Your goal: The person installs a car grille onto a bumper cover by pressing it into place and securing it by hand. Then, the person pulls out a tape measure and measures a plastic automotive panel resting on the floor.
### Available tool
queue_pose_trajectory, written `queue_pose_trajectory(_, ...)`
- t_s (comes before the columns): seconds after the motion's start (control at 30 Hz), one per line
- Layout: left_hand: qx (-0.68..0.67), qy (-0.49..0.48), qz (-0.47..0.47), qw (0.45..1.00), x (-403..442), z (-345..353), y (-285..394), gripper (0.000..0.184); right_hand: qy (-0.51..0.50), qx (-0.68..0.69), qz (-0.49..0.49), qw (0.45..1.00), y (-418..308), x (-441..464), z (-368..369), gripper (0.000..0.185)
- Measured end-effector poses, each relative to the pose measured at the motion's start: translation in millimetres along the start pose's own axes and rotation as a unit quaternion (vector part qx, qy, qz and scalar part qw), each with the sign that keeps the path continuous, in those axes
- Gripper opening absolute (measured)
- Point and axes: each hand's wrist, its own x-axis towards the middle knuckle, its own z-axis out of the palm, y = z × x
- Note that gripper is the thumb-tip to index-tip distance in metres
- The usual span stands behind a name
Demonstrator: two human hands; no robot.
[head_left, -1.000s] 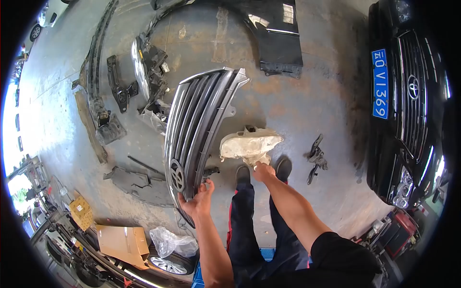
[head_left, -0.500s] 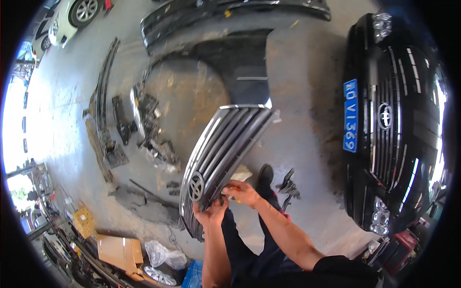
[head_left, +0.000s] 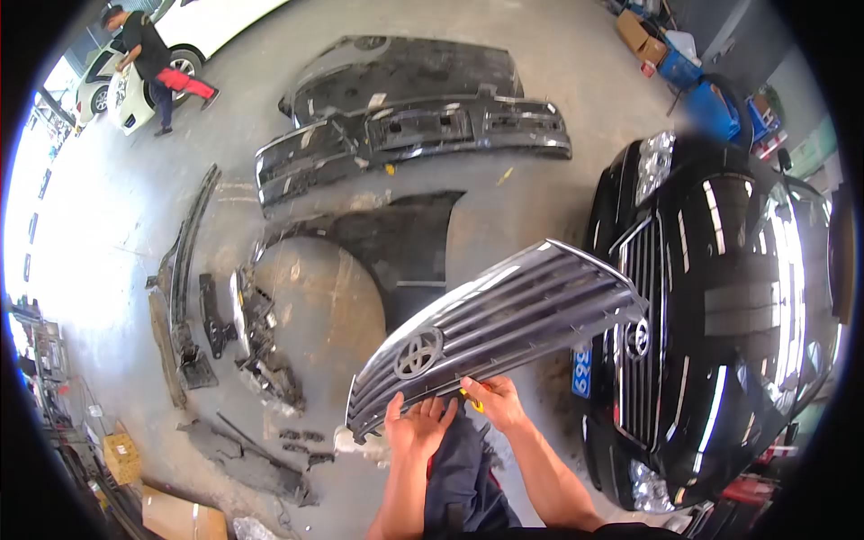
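Note:
A chrome and grey car grille [head_left: 504, 315] with a round emblem is held up in front of me, slanting up to the right. My left hand [head_left: 418, 427] is under its lower edge near the emblem, palm up and fingers curled against it. My right hand [head_left: 495, 400] grips the same edge farther right, with a small yellow item [head_left: 472, 401] at its fingers. A pale part [head_left: 360, 445] shows partly behind the grille's lower left end.
A black car [head_left: 720, 333] stands at the right. On the floor lie a black fender [head_left: 409, 243], a bumper [head_left: 414, 130], a headlight [head_left: 256, 315] and long bars [head_left: 189, 279]. Another person [head_left: 148, 58] walks near a white car [head_left: 207, 22]. A cardboard box [head_left: 180, 517] is lower left.
The grille has swung from nearly upright to a rightward slant. My right hand has left the pale part and come to the grille's lower edge. The view has tilted up, showing the person and bumper.

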Motion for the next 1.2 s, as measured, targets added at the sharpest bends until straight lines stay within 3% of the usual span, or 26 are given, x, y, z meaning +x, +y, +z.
queue_pose_trajectory(0.13, 0.052, 0.014, -0.058, 0.997, 63.2, 43.7, -4.3, 0.079, 0.072, 0.016, -0.016, 0.997, -56.2, 58.7, -20.0, 0.019)
queue_pose_trajectory(0.23, 0.320, 0.010, 0.014, 0.947, 119.5, 64.7, 0.5, 0.057, 0.098, 0.031, -0.046, 0.994, -91.3, 121.6, -37.5, 0.020)
queue_pose_trajectory(0.27, 0.393, 0.030, 0.077, 0.916, 140.9, 74.3, 3.8, 0.039, 0.095, 0.063, -0.059, 0.992, -106.0, 143.8, -42.5, 0.023)
queue_pose_trajectory(0.33, 0.536, 0.022, 0.262, 0.802, 180.8, 98.5, 19.0, 0.034, 0.099, -0.034, -0.042, 0.994, -130.7, 188.6, -68.3, 0.023)
queue_pose_trajectory(0.37, 0.570, 0.038, 0.306, 0.761, 199.3, 123.3, 30.1, 0.031, 0.094, -0.075, -0.013, 0.993, -156.1, 205.2, -76.5, 0.023)
queue_pose_trajectory(0.4, 0.598, 0.046, 0.350, 0.719, 218.3, 149.3, 38.7, 0.039, 0.061, -0.036, -0.030, 0.997, -177.6, 220.7, -81.9, 0.022)
queue_pose_trajectory(0.47, 0.708, 0.000, 0.441, 0.551, 279.6, 188.2, 68.1, 0.050, 0.052, -0.052, -0.058, 0.996, -227.8, 251.1, -89.2, 0.022)
queue_pose_trajectory(0.53, 0.722, -0.022, 0.480, 0.498, 332.9, 237.2, 76.9, 0.057, 0.012, -0.072, -0.060, 0.996, -281.1, 279.0, -103.8, 0.022)
queue_pose_trajectory(0.57, 0.722, -0.015, 0.480, 0.498, 359.8, 256.8, 78.7, 0.057, -0.021, -0.082, -0.059, 0.995, -310.8, 293.8, -112.4, 0.023)
queue_pose_trajectory(0.63, 0.672, -0.115, 0.367, 0.632, 402.7, 305.1, 78.2, 0.057, -0.076, -0.110, -0.058, 0.989, -368.2, 327.4, -128.6, 0.024)
queue_pose_trajectory(0.7, 0.663, -0.143, 0.214, 0.703, 422.0, 361.1, 71.9, 0.050, -0.138, -0.120, -0.072, 0.980, -415.4, 375.7, -153.4, 0.025)
queue_pose_trajectory(0.73, 0.706, -0.121, 0.210, 0.666, 431.6, 385.9, 66.8, 0.048, -0.152, -0.136, -0.086, 0.975, -440.6, 400.5, -158.5, 0.026)
queue_pose_trajectory(0.77, 0.692, -0.100, 0.190, 0.690, 437.2, 407.5, 57.8, 0.049, -0.166, -0.152, -0.100, 0.969, -468.2, 425.7, -162.0, 0.027)
queue_pose_trajectory(0.83, 0.640, -0.102, 0.218, 0.730, 473.7, 428.0, 40.9, 0.050, -0.193, -0.182, -0.083, 0.961, -528.0, 479.2, -164.0, 0.028)
queue_pose_trajectory(0.87, 0.651, -0.072, 0.220, 0.723, 490.4, 435.2, 37.5, 0.052, -0.205, -0.260, -0.108, 0.937, -555.2, 506.4, -161.9, 0.030)
queue_pose_trajectory(1.0, 0.530, 0.017, 0.350, 0.773, 545.8, 524.9, -1.3, 0.050, -0.184, -0.542, -0.161, 0.804, -664.5, 637.8, -142.1, 0.041)
queue_pose_trajectory(1.1, 0.468, 0.094, 0.389, 0.788, 592.0, 577.5, -15.3, 0.045, -0.064, -0.499, -0.323, 0.802, -696.8, 693.1, -139.0, 0.037)
queue_pose_trajectory(1.13, 0.428, 0.101, 0.406, 0.801, 609.8, 589.6, -17.3, 0.043, -0.073, -0.501, -0.323, 0.800, -706.0, 703.4, -138.5, 0.037)
queue_pose_trajectory(1.2, 0.360, 0.115, 0.437, 0.816, 646.0, 609.1, -16.7, 0.038, -0.083, -0.553, -0.232, 0.796, -721.3, 716.4, -135.3, 0.048)
